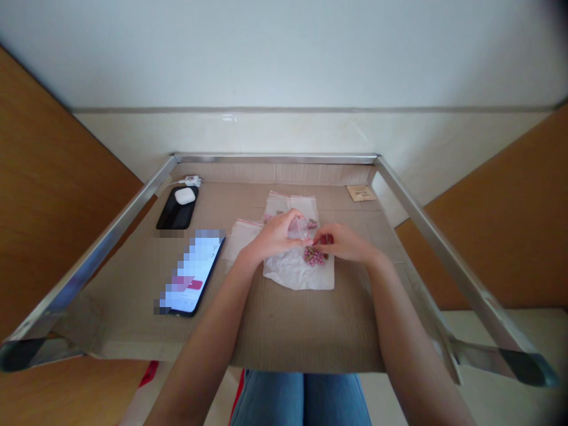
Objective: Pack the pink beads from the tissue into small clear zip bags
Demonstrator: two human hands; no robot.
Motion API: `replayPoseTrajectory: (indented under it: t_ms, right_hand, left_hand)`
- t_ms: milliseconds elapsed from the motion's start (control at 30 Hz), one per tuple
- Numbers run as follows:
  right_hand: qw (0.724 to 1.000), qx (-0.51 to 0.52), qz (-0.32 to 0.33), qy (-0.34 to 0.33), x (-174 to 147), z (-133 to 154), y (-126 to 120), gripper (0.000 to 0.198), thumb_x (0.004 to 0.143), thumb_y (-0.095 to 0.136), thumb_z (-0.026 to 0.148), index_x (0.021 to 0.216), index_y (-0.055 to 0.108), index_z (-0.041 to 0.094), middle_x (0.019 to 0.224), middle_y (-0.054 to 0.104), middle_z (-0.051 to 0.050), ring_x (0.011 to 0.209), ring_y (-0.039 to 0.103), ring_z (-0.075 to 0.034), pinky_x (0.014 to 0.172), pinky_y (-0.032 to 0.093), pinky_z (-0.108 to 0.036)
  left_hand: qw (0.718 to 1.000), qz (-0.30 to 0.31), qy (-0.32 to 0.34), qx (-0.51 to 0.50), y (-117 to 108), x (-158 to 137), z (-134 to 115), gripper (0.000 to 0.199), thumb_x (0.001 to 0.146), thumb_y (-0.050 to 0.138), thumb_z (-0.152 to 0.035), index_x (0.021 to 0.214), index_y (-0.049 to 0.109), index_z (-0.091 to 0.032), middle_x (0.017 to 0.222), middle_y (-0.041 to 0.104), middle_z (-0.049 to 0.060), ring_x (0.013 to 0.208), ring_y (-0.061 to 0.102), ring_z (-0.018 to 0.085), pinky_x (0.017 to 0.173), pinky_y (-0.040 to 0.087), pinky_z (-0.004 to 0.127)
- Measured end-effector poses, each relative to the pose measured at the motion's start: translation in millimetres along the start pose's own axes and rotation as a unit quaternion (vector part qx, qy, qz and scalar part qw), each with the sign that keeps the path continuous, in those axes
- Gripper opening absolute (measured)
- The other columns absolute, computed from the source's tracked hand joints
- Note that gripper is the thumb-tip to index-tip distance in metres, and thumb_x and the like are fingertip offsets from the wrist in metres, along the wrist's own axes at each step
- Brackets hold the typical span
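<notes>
We have a cardboard-covered tabletop [306,331] before us, and near its middle lies a crinkled white sheet [295,275], our landmark. Left of the sheet rests a lit smartphone [195,272]; beyond it, to the far left of the sheet, is a black phone [171,214].

Over the sheet's back edge, our left hand [284,231] curls round a clear plastic bag [299,228], thumb and fingers set apart with the film between. Our right hand [339,241] comes in above the sheet's right side, fingertips bunched close; something red shows among them, but we cannot tell whether they pinch a bud.

Behind the sheet lie flat zip bags [304,205], with pink showing near their lower ends, so we judge some portions already bagged. Left of the sheet are more pale bags [242,234], contents unclear to us. The pink flower buds [315,256] heaped on the sheet's right side remain loose, so we judge the work partway along.
</notes>
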State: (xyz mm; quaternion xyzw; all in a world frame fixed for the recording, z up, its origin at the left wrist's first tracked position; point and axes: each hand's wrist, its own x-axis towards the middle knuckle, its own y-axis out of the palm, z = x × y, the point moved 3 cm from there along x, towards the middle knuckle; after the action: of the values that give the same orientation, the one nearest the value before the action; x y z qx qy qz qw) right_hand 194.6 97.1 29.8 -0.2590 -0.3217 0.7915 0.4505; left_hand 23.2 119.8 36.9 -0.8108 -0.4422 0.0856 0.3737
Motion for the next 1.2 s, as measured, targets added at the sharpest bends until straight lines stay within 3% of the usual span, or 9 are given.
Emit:
replayPoseTrajectory:
  t_ms: [100, 300, 433, 700, 967, 1200]
  right_hand:
    - [0.999, 0.027, -0.012, -0.014, 0.0, 2.3, -2.2, 0.018, 0.075, 0.056, 0.030, 0.072, 0.068, 0.018, 0.061, 0.063, 0.000, 0.054, 0.053, -0.012, 0.052, 0.035, -0.023]
    - [0.986, 0.077, -0.143, -0.023, -0.1, 6.1, -15.2, 0.023, 0.078, 0.055, 0.037, 0.083, 0.067, 0.018, 0.074, 0.066, -0.003, 0.062, 0.053, -0.013, 0.055, 0.036, -0.024]
    - [0.976, 0.113, -0.184, -0.035, 1.5, 10.1, -15.1, 0.027, 0.079, 0.055, 0.040, 0.085, 0.066, 0.017, 0.073, 0.065, -0.003, 0.063, 0.053, -0.013, 0.055, 0.036, -0.024]
    - [0.980, 0.120, -0.147, -0.052, 6.7, 16.4, -4.4, 0.027, 0.081, 0.053, 0.041, 0.085, 0.067, 0.017, 0.076, 0.066, -0.003, 0.059, 0.051, -0.011, 0.054, 0.035, -0.023]
    - [0.983, 0.069, -0.165, -0.033, 2.0, 7.8, -11.9, 0.026, 0.080, 0.053, 0.038, 0.086, 0.067, 0.018, 0.066, 0.062, -0.001, 0.057, 0.049, -0.011, 0.052, 0.033, -0.023]
    - [0.996, -0.028, -0.086, 0.006, -4.4, -5.2, -10.4, 0.013, 0.073, 0.059, 0.029, 0.074, 0.068, 0.020, 0.060, 0.060, 0.000, 0.052, 0.049, -0.011, 0.051, 0.033, -0.023]
  left_hand:
    - [1.000, -0.001, 0.007, -0.003, 0.2, 0.3, 0.9, 0.043, 0.069, 0.064, -0.051, 0.096, 0.049, -0.021, 0.086, 0.057, 0.001, 0.077, 0.054, 0.017, 0.070, 0.039, 0.028]
    - [1.000, 0.005, 0.005, -0.003, 2.6, 1.6, 2.6, 0.046, 0.067, 0.065, -0.050, 0.099, 0.050, -0.021, 0.090, 0.058, 0.003, 0.081, 0.054, 0.018, 0.073, 0.040, 0.031]
    - [1.000, 0.006, 0.012, -0.006, 3.8, 1.5, 1.5, 0.046, 0.067, 0.065, -0.051, 0.099, 0.050, -0.020, 0.088, 0.057, 0.002, 0.079, 0.054, 0.018, 0.071, 0.040, 0.030]
    - [1.000, 0.008, 0.019, -0.019, 4.0, 1.9, -0.5, 0.045, 0.068, 0.065, -0.050, 0.097, 0.049, -0.020, 0.087, 0.057, 0.002, 0.079, 0.053, 0.017, 0.071, 0.040, 0.029]
    - [1.000, 0.005, 0.007, -0.024, 2.4, 1.0, -1.3, 0.047, 0.067, 0.065, -0.051, 0.100, 0.049, -0.021, 0.089, 0.057, 0.002, 0.079, 0.053, 0.017, 0.071, 0.040, 0.029]
    - [1.000, 0.012, -0.005, -0.024, 2.7, 0.6, 0.3, 0.046, 0.068, 0.065, -0.049, 0.100, 0.050, -0.021, 0.088, 0.058, 0.002, 0.079, 0.054, 0.017, 0.072, 0.040, 0.030]
